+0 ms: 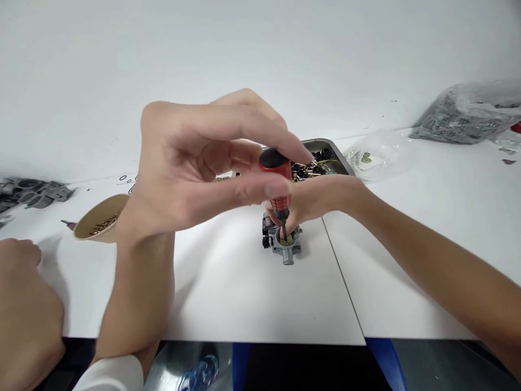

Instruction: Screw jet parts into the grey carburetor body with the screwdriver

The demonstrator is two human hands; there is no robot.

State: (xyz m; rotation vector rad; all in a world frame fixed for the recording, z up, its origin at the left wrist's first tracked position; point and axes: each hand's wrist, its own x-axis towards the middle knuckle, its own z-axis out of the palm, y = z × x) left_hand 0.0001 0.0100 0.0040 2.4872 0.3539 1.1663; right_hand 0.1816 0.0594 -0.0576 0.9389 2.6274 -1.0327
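Observation:
My left hand (195,163) pinches the top of a small red-and-black screwdriver (277,172) between thumb and fingertips and holds it upright. The tip of the screwdriver goes down into the round opening of a small grey metal carburettor-like part (285,248) that stands on the white table (228,293). My right hand (321,196) reaches in from the right and grips that part from behind, its fingers partly hidden by the screwdriver.
A paper cup (101,218) of small brass pieces stands at the left. Behind my hands is a metal tray (328,144) of black and brass parts. Plastic bags (468,114) lie far right, grey parts (32,191) far left. Another person's hand (24,315) rests at the lower left.

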